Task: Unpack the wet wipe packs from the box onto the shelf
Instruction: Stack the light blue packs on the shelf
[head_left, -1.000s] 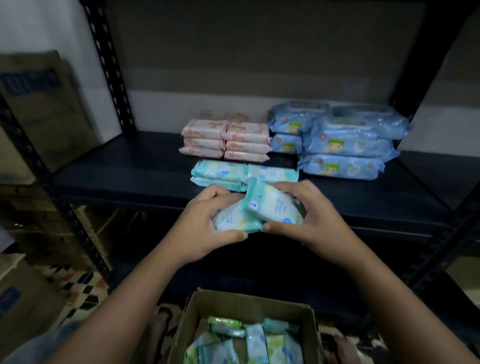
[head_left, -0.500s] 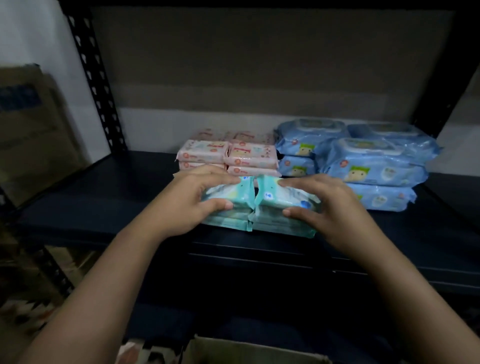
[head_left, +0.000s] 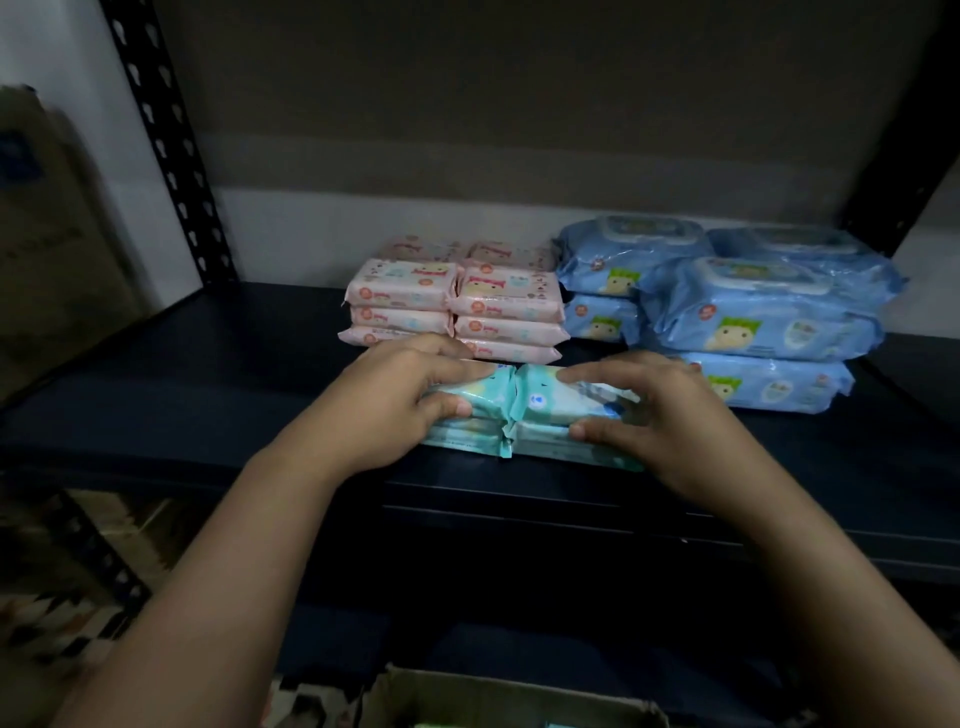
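The step in hand looks like the set-down: two teal wet wipe packs sit side by side on top of a low teal stack at the front of the dark shelf (head_left: 208, 374). The left hand (head_left: 395, 402) curls fingers and thumb round the left teal pack (head_left: 485, 397); the right hand (head_left: 660, 415) clasps the right teal pack (head_left: 558, 402) the same way, the packs' inner ends touching between the two grips. Just beyond the left hand stand the pink wipe packs (head_left: 452, 306); beyond the right hand, the blue wipe packs (head_left: 753, 312). Below the wrists, the cardboard box (head_left: 498, 699) shows only its rim. Next, presumably, both grips let go without dragging the packs askew, then reach down to the box.
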